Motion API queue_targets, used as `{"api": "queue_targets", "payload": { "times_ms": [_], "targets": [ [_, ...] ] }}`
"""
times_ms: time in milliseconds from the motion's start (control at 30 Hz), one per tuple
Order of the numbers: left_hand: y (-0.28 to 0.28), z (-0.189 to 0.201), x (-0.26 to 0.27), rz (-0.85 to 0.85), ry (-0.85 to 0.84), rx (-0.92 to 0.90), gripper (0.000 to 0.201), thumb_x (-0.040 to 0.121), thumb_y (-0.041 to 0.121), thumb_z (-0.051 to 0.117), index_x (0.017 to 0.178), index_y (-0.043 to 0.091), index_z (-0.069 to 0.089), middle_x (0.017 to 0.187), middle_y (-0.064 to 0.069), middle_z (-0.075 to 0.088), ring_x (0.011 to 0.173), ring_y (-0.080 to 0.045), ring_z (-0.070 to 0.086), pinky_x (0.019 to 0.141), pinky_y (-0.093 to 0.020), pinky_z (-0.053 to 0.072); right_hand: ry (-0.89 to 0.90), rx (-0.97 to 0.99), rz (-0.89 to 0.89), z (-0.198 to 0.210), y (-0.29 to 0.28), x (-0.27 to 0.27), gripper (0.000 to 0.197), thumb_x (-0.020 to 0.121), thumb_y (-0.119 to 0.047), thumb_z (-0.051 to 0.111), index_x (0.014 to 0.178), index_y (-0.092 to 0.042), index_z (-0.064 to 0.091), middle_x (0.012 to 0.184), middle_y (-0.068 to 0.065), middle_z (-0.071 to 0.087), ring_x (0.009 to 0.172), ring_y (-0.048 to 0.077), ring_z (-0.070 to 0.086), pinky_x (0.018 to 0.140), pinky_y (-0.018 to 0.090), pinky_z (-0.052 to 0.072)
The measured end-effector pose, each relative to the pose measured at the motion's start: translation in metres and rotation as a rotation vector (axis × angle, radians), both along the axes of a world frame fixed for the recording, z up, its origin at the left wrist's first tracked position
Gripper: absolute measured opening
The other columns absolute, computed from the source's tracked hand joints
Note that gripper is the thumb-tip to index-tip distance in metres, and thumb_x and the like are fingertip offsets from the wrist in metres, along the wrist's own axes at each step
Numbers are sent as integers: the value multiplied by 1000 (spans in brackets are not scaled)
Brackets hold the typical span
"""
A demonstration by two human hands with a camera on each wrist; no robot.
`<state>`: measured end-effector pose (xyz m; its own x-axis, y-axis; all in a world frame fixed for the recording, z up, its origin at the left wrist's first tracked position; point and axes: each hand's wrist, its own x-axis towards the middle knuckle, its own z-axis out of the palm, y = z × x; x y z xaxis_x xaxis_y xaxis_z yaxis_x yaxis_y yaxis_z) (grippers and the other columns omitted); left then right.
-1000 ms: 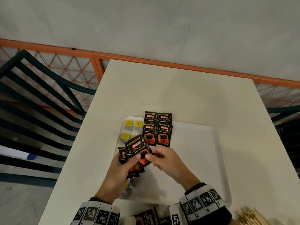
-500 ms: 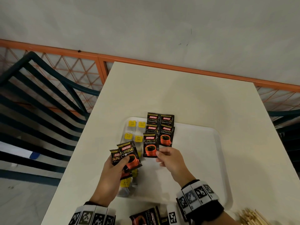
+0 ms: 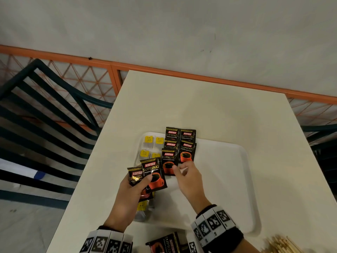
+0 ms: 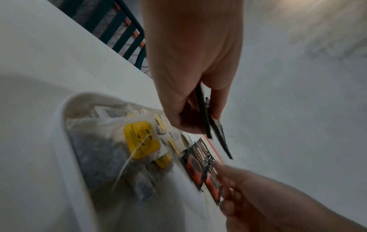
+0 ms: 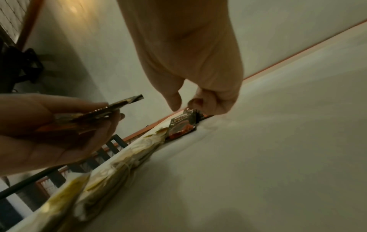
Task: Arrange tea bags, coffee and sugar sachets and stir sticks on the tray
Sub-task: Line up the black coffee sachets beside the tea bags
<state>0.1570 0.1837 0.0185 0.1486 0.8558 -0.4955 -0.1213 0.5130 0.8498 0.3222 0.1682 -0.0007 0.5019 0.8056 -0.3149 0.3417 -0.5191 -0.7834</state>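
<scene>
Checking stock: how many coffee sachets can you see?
8 coffee sachets: five on the tray, two in the left hand, one at the table's near edge; others may be hidden.

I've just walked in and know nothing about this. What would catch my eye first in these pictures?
Probably the black Kopiko Supremo coffee sachets with orange cups, overlapping in two columns at the far left of the white tray. The left hand grips two or more such sachets, while the right hand touches the nearest laid one. Beside them lie yellow-tagged tea bags.
</scene>
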Motion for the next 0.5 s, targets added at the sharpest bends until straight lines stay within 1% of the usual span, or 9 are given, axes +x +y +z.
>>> {"api": "queue_targets", "payload": {
  "times_ms": [33,100,167,200,267,333,400,467,500],
  "targets": [
    [0,-1,1,-1,2,4,24,81,9,65,103,19,63,99,-9,72,93,-27,67,73,-39,53,44,18,58,6,-2,-2,19,90,-34,54,93,-15,54,74,-9,52,70,7,50,57,11,35],
    [0,-1,3,-7,9,21,25,80,10,66,103,20,63,98,-7,73,92,-26,68,72,-37,53,204,45,179,16,-6,-6,18,93,-35,48,89,-20,57,75,-12,55,70,3,50,58,8,39],
    [0,-1,5,-20,20,38,26,79,10,67,103,20,64,96,-6,73,92,-26,69,73,-37,53,335,45,246,22,-10,-8,12,92,-30,52,93,-22,60,77,-11,58,68,1,51,58,5,40],
    [-1,-1,6,-24,21,39,26,79,11,66,103,21,64,97,-6,73,92,-26,69,74,-38,53,359,43,256,22,-12,-8,9,91,-26,55,96,-21,61,77,-11,58,67,0,52,57,6,40],
    [-2,-1,9,-29,13,26,26,82,14,64,107,21,63,99,-7,72,93,-24,68,73,-37,53,387,37,232,21,-15,-4,10,89,-20,59,98,-17,61,72,-9,57,56,-4,52,53,7,38],
    [-3,-1,12,-19,-22,-10,28,86,17,60,114,21,60,103,-7,70,95,-23,67,73,-36,53,400,30,190,18,-16,2,15,89,-20,60,101,-13,63,66,-6,55,48,-5,49,55,10,38],
    [-2,0,15,8,-57,-68,26,90,16,54,116,19,57,102,-9,68,91,-23,65,67,-34,52,394,31,140,15,-17,11,18,88,-21,60,103,-11,64,65,-4,56,49,-3,49,59,15,38],
    [-1,1,15,34,-71,-110,24,92,12,49,115,15,56,96,-9,66,82,-21,63,59,-30,49,355,48,56,12,-17,21,13,87,-21,62,97,-14,64,66,-2,56,54,2,49,60,18,38],
    [-1,1,15,38,-72,-118,24,92,11,47,115,14,55,93,-9,65,78,-20,62,57,-29,48,323,54,1,9,-17,26,10,87,-20,63,95,-15,62,66,-2,57,56,6,49,60,20,38]
  ]
}}
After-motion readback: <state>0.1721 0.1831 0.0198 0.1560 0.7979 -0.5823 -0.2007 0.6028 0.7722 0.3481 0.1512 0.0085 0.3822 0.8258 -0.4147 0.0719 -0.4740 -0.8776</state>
